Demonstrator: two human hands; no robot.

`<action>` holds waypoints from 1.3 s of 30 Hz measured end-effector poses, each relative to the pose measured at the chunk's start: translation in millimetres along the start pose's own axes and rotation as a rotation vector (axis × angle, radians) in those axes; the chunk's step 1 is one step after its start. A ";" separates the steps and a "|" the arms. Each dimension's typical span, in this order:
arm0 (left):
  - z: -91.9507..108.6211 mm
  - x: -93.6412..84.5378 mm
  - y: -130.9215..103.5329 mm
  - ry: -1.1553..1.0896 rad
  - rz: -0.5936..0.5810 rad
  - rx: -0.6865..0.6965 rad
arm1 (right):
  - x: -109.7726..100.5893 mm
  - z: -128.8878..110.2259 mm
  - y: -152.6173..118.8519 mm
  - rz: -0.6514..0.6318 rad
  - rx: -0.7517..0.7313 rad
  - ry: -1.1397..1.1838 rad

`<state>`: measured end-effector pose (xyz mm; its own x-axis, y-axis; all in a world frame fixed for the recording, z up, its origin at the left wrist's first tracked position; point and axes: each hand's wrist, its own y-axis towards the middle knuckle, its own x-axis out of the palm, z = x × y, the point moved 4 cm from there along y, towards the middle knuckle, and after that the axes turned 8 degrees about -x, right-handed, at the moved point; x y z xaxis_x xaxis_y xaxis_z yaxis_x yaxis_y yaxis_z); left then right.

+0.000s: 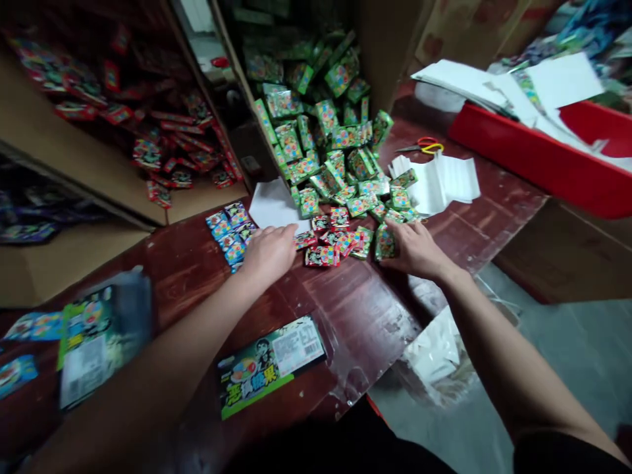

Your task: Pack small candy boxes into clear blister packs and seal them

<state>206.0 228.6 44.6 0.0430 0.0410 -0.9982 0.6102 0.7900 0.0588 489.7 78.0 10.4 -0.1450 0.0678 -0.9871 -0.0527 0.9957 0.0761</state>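
My left hand point(271, 250) is at the middle of the table, fingers curled round the end of a red candy packet point(305, 239). Blue candy packets point(231, 230) lie just left of it, partly hidden by the hand. My right hand point(415, 247) has thumb and fingers closed on a green candy packet point(385, 242) at the near edge of the green heap. Between the hands lie several loose red packets point(322, 255). Behind them, a heap of green packets point(340, 174) spills from a tipped carton onto the table.
A flat printed candy pouch point(271, 365) lies near the front edge; another pouch point(86, 342) is at left. Cartons of red packets point(168, 138) and purple packets point(24, 204) stand at the back left. Scissors point(422, 145), white paper point(444, 183) and a red bin point(538, 158) are right.
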 end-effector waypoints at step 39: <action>108.9 38.4 -94.9 -0.380 -0.250 0.245 | 23.1 -87.8 -94.0 -0.033 -0.048 0.261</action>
<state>235.9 88.6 1.7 0.1283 -0.3919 -0.9110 0.8038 0.5791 -0.1359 404.5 -19.6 -7.2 -0.3925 0.0105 -0.9197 -0.1071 0.9926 0.0570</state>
